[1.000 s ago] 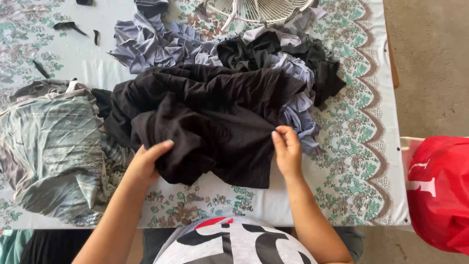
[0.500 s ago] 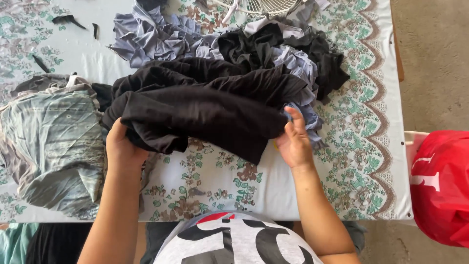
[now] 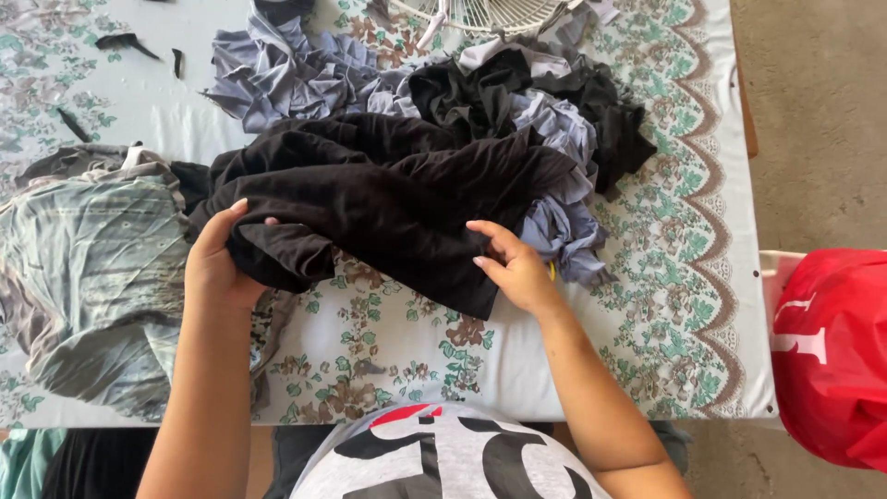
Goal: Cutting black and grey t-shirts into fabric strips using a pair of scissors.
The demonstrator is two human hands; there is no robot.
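Since a moment ago, both hands have drawn the black garment (image 3: 388, 199) nearer: left hand (image 3: 217, 263) clamped on its left fold, fingertips hidden; right hand (image 3: 517, 268) pinching its right edge. Fan (image 3: 480, 14) cut off far.

The garment (image 3: 388, 203) I grip is plain black. Beyond it, the heap (image 3: 305, 79) is plain grey-lavender mixed with black. Left of the garment, the folded cloth (image 3: 88, 268) is pale grey-green, mottled. The tablecloth (image 3: 388, 342) beneath the garment is white with teal-and-brown florals. Far right of the garment, the bag (image 3: 832, 360) is red with white marks.
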